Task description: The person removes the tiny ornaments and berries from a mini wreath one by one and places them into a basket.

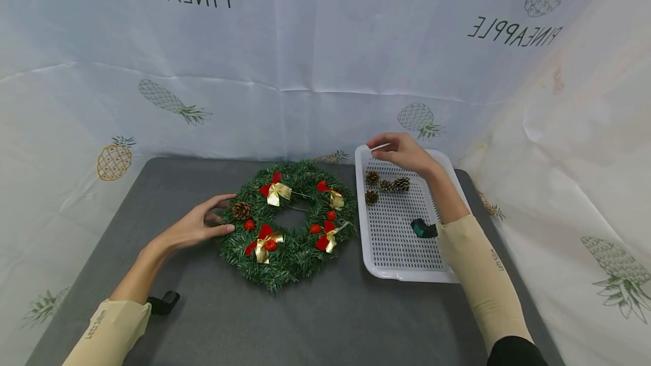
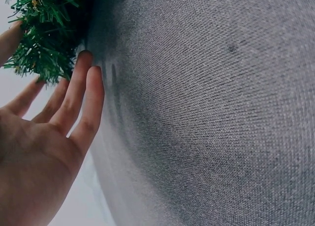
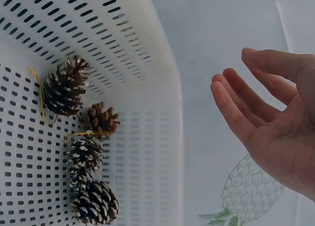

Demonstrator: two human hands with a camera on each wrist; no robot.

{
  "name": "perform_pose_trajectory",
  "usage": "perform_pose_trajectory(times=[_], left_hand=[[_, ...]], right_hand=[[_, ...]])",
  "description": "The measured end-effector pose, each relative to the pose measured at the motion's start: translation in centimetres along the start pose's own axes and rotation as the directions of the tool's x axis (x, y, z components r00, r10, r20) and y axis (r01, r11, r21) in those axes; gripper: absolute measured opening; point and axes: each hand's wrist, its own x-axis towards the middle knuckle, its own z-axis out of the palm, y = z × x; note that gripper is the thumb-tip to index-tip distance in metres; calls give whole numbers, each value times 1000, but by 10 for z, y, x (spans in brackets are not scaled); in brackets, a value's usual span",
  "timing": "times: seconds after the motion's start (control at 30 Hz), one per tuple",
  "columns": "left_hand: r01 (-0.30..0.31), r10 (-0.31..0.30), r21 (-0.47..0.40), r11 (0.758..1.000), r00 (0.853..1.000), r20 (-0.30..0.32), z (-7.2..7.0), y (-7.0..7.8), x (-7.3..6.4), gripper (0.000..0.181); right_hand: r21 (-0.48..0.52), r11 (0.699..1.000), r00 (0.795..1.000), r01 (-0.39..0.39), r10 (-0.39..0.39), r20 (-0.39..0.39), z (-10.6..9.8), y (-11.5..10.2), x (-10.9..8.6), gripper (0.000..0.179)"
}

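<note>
A green wreath with red and gold bows, red berries and a pine cone lies on the table. My left hand is at the wreath's left edge, fingers nearly straight and spread. In the left wrist view, its thumb and fingertips lie on either side of the green bristles. My right hand is raised over the far end of a white basket, fingers slightly bent and nothing between them. Several pine cones lie in that basket, some with gold cords.
The grey table carries the wreath with the basket at its right. A pale curtain printed with pineapples hangs behind and along the sides. Dark straps show at both wrists.
</note>
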Motion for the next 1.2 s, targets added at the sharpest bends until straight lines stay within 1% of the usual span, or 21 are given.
perform_pose_trajectory(times=[0.33, 0.6, 0.73, 0.97, 1.2], left_hand=[[2, -2, -17, 1000, 1000, 5, 0, 0, 0, 78], [-1, 1, -38, 999, 1000, 11, 0, -1, 1, 79], [-2, 3, -35, 999, 1000, 11, 0, 0, 1, 78], [-2, 3, -38, 999, 1000, 12, 0, 0, 1, 78], [1, 0, -36, 999, 1000, 8, 1, -1, 1, 78]], right_hand=[[8, 999, 999, 38, -38, 22, 6, -9, 4, 40], [18, 999, 998, 40, -41, 43, 14, -26, 8, 37], [12, 997, 996, 72, -72, 57, 18, -35, 11, 36], [31, 993, 990, 110, -112, 86, 29, -51, 18, 37], [33, 985, 978, 168, -170, 117, 42, -66, 27, 38]])
